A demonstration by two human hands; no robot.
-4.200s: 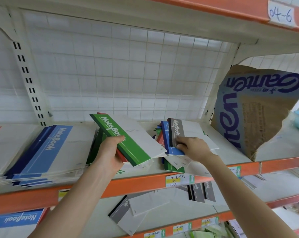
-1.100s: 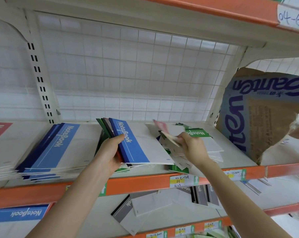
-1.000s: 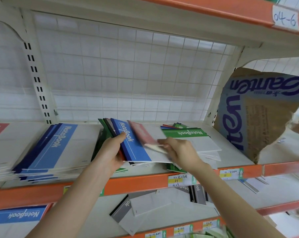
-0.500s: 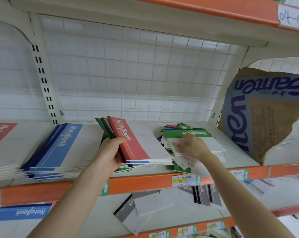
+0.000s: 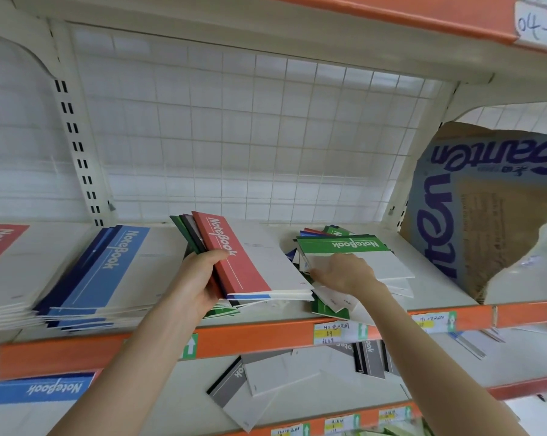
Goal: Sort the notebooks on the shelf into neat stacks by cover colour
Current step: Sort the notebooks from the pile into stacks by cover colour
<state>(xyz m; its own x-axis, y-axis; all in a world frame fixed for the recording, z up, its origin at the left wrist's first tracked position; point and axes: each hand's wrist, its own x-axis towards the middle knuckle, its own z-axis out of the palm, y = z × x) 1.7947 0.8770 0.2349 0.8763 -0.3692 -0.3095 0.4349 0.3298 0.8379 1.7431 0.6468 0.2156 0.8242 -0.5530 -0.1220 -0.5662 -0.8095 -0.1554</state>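
**Left hand** [image 5: 199,286]: the fingers and thumb are curled round the near end of a held bundle [image 5: 256,294] of notebooks, with the thumb lying across the top cover. The bundle is tilted, and its far end is raised above the deck of the shelf [image 5: 265,339]. The top item is 1 red-banded notebook [image 5: 234,256]. A blue edge shows directly under it. Green and dark spines fan out on the bundle's left side.

**Right hand** [image 5: 344,275]: it is placed on the mixed pile [image 5: 328,306], just right of the bundle. The fingertips lie at the left edge of the green-banded notebook [image 5: 344,247] that tops this pile. It cannot be determined whether they pinch that cover or only touch it.

**Sorted stock, same deck:**
1. The blue stack [image 5: 108,272] lies flat, left of the bundle.
2. The red stack [image 5: 1,247] lies at the left frame edge, beside the blue stack.

**Surroundings:**
- A torn cardboard box [image 5: 473,221] stands at the right end of the deck, apart from the pile.
- A wire grid panel [image 5: 250,136] closes the back.
- A handwritten price label [image 5: 332,333] sits on the shelf's orange front rail.
- On the deck below, grey-banded notebooks [image 5: 234,388] lie loose and askew.
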